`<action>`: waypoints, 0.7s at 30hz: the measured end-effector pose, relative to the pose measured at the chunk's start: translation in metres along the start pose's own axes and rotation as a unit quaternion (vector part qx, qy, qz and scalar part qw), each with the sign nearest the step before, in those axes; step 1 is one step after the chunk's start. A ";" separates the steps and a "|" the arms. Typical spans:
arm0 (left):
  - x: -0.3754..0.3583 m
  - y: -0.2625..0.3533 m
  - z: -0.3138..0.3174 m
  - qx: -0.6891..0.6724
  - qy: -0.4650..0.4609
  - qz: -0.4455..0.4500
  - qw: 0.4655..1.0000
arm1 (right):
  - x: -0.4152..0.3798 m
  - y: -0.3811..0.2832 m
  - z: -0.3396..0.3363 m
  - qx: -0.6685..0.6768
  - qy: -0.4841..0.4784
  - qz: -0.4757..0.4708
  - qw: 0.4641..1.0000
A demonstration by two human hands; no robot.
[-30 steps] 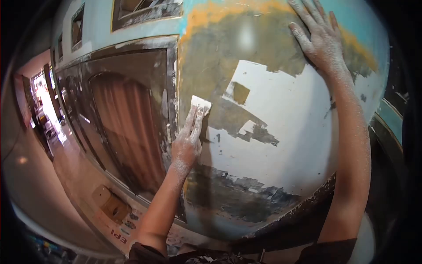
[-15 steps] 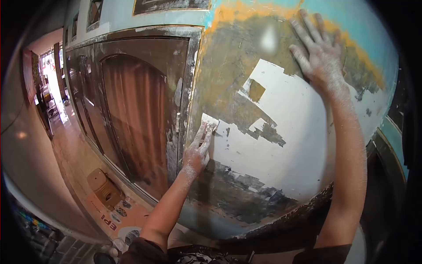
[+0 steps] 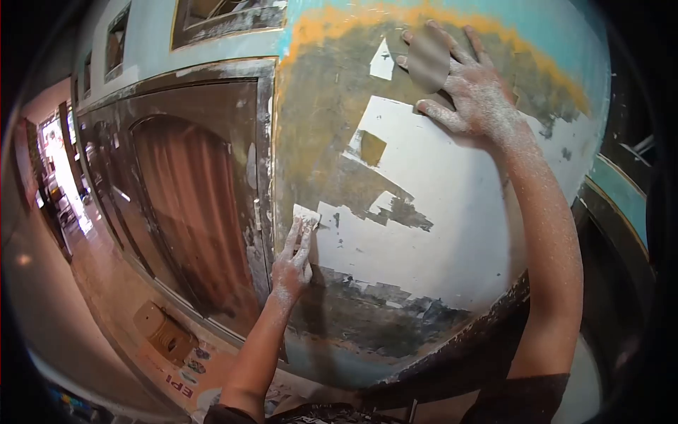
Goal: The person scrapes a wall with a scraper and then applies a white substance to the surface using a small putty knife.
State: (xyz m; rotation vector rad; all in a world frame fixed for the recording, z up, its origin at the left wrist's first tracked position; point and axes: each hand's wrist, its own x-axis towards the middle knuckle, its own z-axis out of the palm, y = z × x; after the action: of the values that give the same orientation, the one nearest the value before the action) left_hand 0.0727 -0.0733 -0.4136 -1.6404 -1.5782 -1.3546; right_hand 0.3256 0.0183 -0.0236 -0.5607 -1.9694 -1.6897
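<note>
My left hand (image 3: 289, 268) is closed on a small flat putty scraper (image 3: 305, 214), whose broad end is caked white. That end lies against the wall, at the left edge of a large patch of white putty (image 3: 424, 261). Higher up, my right hand (image 3: 480, 95) rests on the wall with its fingers spread, near the top of the putty. A grey oval blur, probably on the lens, hides part of its fingers. White dust coats both hands and forearms. Bare olive-brown wall (image 3: 311, 141) shows around the putty, bordered above by orange and turquoise paint.
A dark wooden door frame (image 3: 265, 141) with a reddish curtain (image 3: 198, 191) stands left of the wall. On the floor below lie a brown plastic piece (image 3: 166, 336), perhaps a stool, and a printed sheet (image 3: 176, 385). A dark opening (image 3: 621, 254) is at right.
The view has turned right, so the wall and door sit further left. My right hand has slid slightly down the wall. The scraper stays by the putty's left edge.
</note>
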 end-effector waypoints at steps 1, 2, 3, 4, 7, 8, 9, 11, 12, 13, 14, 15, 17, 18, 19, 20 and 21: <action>0.000 -0.001 0.000 0.004 -0.008 -0.005 1.000 | 0.001 0.000 0.001 -0.006 -0.019 0.004 1.000; 0.001 -0.003 0.000 0.010 -0.014 -0.011 1.000 | 0.003 0.002 -0.001 -0.013 -0.020 0.008 1.000; 0.001 -0.004 0.001 0.001 -0.013 -0.009 1.000 | 0.004 0.001 -0.004 -0.023 -0.034 0.006 0.999; 0.001 -0.006 0.001 -0.001 -0.013 -0.007 1.000 | 0.004 0.000 -0.006 -0.031 -0.050 0.003 0.998; -0.001 -0.006 -0.002 -0.014 -0.029 -0.025 0.999 | 0.006 0.000 -0.002 -0.024 -0.041 0.003 0.999; 0.002 -0.006 -0.003 -0.015 -0.029 -0.026 0.999 | 0.007 0.000 0.000 -0.018 -0.028 0.006 0.999; 0.004 -0.005 -0.003 -0.016 -0.014 -0.007 1.000 | 0.007 0.000 0.001 -0.016 -0.009 0.005 1.000; 0.004 0.000 -0.007 -0.039 -0.026 -0.021 0.999 | 0.007 -0.005 -0.003 -0.016 -0.020 0.005 1.000; 0.005 0.002 -0.009 -0.020 -0.034 -0.026 0.999 | 0.009 -0.010 -0.005 -0.019 -0.026 0.009 0.999; 0.004 0.003 -0.009 -0.022 -0.038 -0.033 0.999 | 0.012 -0.016 -0.005 -0.031 -0.034 0.006 0.999; 0.002 0.005 -0.009 -0.023 -0.038 -0.040 0.998 | 0.016 -0.022 -0.007 -0.022 -0.031 -0.010 0.999; 0.001 0.007 -0.011 -0.036 -0.053 -0.060 0.996 | 0.021 -0.027 -0.010 -0.024 -0.055 -0.027 0.998; -0.001 0.007 -0.009 -0.043 -0.026 -0.046 0.998 | 0.030 -0.025 -0.001 0.002 -0.035 -0.071 0.997; 0.001 0.007 -0.010 -0.060 -0.004 -0.041 0.997 | 0.036 -0.024 -0.003 0.003 -0.026 -0.075 0.997; 0.002 0.008 -0.010 -0.056 0.002 -0.043 0.997 | 0.042 -0.022 -0.006 -0.009 -0.029 -0.099 0.995; 0.000 0.011 -0.011 -0.049 -0.038 -0.071 0.995 | 0.045 -0.020 -0.008 -0.021 -0.036 -0.124 0.991; -0.002 0.014 -0.012 -0.043 -0.080 -0.101 0.991 | 0.046 -0.013 -0.005 -0.004 -0.020 -0.149 0.989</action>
State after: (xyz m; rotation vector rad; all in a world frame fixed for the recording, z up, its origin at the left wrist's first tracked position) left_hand 0.0828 -0.0876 -0.4070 -1.7139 -1.8454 -1.4409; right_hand 0.2813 0.0115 -0.0052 -0.3147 -2.1630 -1.8735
